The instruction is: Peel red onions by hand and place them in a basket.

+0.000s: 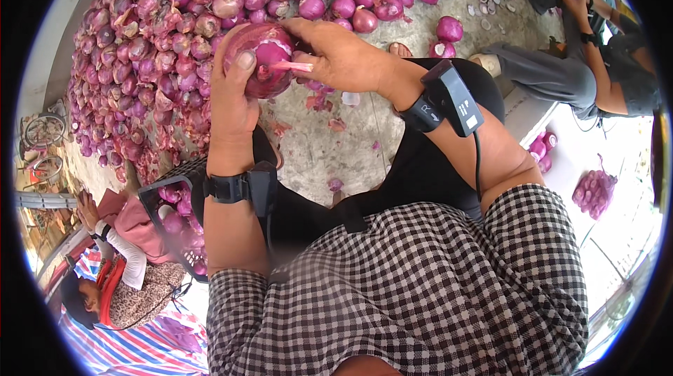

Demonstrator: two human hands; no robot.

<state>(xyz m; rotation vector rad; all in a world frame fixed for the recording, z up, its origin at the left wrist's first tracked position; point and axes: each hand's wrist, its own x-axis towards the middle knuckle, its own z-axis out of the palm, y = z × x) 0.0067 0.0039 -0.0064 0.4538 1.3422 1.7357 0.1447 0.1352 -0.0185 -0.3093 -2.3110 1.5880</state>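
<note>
A large red onion (254, 85) is up in front of me, over the near edge of the onion pile. My left hand (235, 99) wraps round its left side, with the thumb lying across the skin. From its face a pale pinkish neck (291, 66) sticks out to the right. My right hand (343, 57) is closed at the onion's right side, its index finger along the top and its thumb by the tip of the neck. The other right fingertips are hidden behind the onion and hand.
A big heap of red onions (161, 53) spreads across the floor ahead and left. By my left leg stands a dark crate (158, 201) holding onions. Two onions (449, 28) lie right of the heap. Co-workers sit at right (596, 74) and lower left (126, 271). A mesh bag (595, 190) lies right.
</note>
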